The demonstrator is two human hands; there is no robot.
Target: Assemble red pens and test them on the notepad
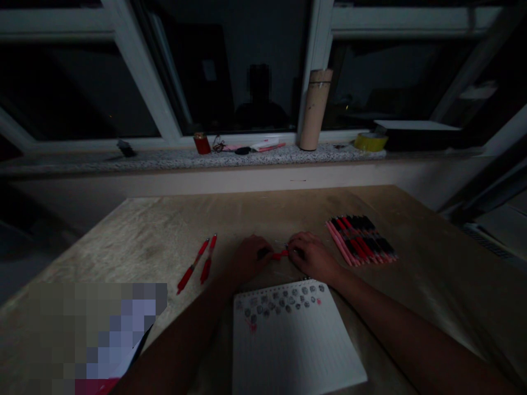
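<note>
Just beyond the top edge of a spiral notebook (288,345), my left hand (252,257) and my right hand (312,257) are close together, fingers pinched. Between their fingertips shows a red pen (280,255), gripped from both sides; much of it is hidden, so I cannot tell whether it is whole or in parts. A thin pale sliver shows just above it, too small to make out. The notebook lies open at a lined page with rows of dark scribbled circles and a few red marks. Left of my left hand, two red pens (192,267) lie slanted on the table.
A row of red, black and pink pens (362,240) lies on the table (135,236) at the right. Along the granite windowsill (173,159) stand a tall bottle (316,109), yellow tape (370,142) and a small red container (202,144). The lower left is pixelated.
</note>
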